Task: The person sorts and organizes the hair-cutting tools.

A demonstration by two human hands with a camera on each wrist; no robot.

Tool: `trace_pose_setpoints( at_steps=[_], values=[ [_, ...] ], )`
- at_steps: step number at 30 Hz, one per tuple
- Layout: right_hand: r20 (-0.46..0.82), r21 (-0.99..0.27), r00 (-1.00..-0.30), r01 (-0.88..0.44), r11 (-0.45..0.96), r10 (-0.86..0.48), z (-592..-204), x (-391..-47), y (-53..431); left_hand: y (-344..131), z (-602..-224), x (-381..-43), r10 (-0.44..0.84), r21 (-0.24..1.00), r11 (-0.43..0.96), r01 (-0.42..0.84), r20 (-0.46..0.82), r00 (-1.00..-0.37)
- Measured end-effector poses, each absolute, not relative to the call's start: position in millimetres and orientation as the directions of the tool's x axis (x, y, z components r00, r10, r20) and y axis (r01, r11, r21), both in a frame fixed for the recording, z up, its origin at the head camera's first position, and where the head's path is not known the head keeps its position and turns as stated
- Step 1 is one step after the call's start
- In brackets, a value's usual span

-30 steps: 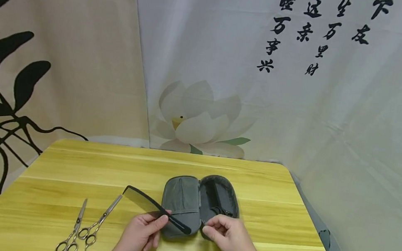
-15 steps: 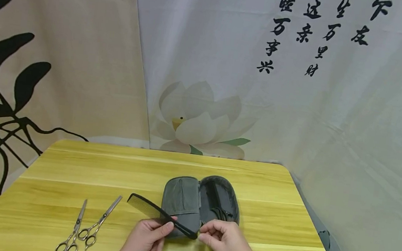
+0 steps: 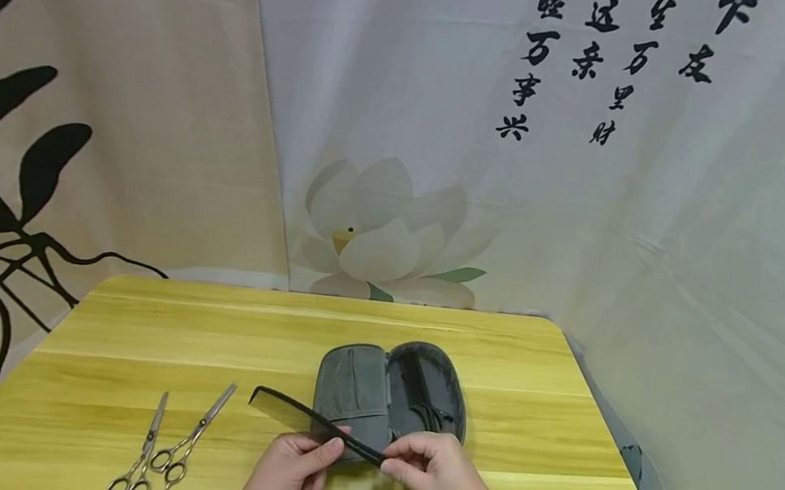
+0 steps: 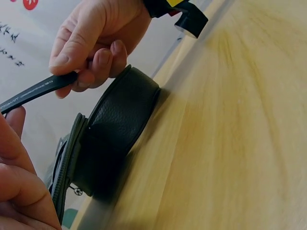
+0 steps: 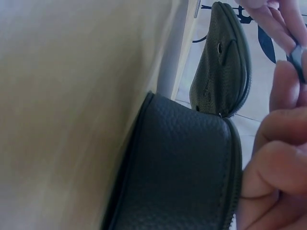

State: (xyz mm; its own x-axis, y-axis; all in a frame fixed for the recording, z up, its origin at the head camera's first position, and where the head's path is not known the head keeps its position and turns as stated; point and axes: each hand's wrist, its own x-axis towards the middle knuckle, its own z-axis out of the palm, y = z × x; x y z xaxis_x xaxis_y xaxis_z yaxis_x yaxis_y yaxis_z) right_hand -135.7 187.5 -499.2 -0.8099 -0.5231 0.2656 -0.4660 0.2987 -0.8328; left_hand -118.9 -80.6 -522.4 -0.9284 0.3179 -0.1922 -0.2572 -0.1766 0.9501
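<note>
A black comb is held level above the near edge of an opened dark grey zip case. My left hand pinches it near its middle between thumb and fingers, teeth end pointing left. At the handle's end, my right hand pinches the tip; in the left wrist view the thumb and fingers of that right hand close on the comb's handle. Inside the case's right half lie a black clipper-like device and a coiled black cord.
Two pairs of metal scissors, one beside the other, lie left of my left hand on the yellow wooden table. A printed curtain hangs behind the table's far edge.
Both hands came together as the comb shifted right and slightly toward me. My right hand moved from the case's near edge onto the comb's handle end. Case and scissors stayed put.
</note>
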Motion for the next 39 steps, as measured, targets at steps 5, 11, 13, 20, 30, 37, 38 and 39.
trace_pose_setpoints(
  at_steps=[5,11,13,20,30,37,38,39],
  values=[
    [0.332,-0.800,-0.782,-0.530,0.283,-0.527,-502.4,-136.4,184.4,-79.3,-521.8,-118.4,0.340,0.953,-0.187,-0.238,-0.165,-0.926],
    [0.427,-0.746,-0.762,-0.601,0.287,-0.487,-502.3,-136.0,182.1,-80.2,-521.5,-120.7,0.317,0.965,-0.155,-0.213,-0.156,-0.935],
    [0.444,-0.737,-0.762,-0.610,0.292,-0.471,-502.4,-135.9,182.3,-81.3,-521.6,-121.6,0.295,0.970,-0.145,-0.198,-0.148,-0.944],
    [0.415,-0.759,-0.799,-0.568,0.317,-0.436,-504.4,-137.8,184.2,-83.6,-521.0,-123.9,0.157,0.965,-0.181,-0.188,-0.161,-0.974],
    [0.349,-0.791,-0.843,-0.499,0.354,-0.409,-506.4,-136.8,186.3,-83.3,-522.7,-124.7,0.085,0.963,-0.193,-0.190,-0.176,-0.981],
    [0.346,-0.788,-0.851,-0.492,0.370,-0.396,-505.8,-136.8,187.9,-84.8,-526.1,-133.5,-0.162,0.965,-0.184,-0.189,-0.219,-0.962],
    [0.348,-0.788,-0.851,-0.493,0.369,-0.394,-506.0,-136.8,188.0,-86.1,-526.2,-134.7,-0.186,0.964,-0.182,-0.193,-0.227,-0.956],
    [0.350,-0.789,-0.850,-0.494,0.366,-0.392,-506.1,-136.8,188.1,-87.2,-526.1,-135.8,-0.200,0.963,-0.181,-0.201,-0.236,-0.951]
  ],
)
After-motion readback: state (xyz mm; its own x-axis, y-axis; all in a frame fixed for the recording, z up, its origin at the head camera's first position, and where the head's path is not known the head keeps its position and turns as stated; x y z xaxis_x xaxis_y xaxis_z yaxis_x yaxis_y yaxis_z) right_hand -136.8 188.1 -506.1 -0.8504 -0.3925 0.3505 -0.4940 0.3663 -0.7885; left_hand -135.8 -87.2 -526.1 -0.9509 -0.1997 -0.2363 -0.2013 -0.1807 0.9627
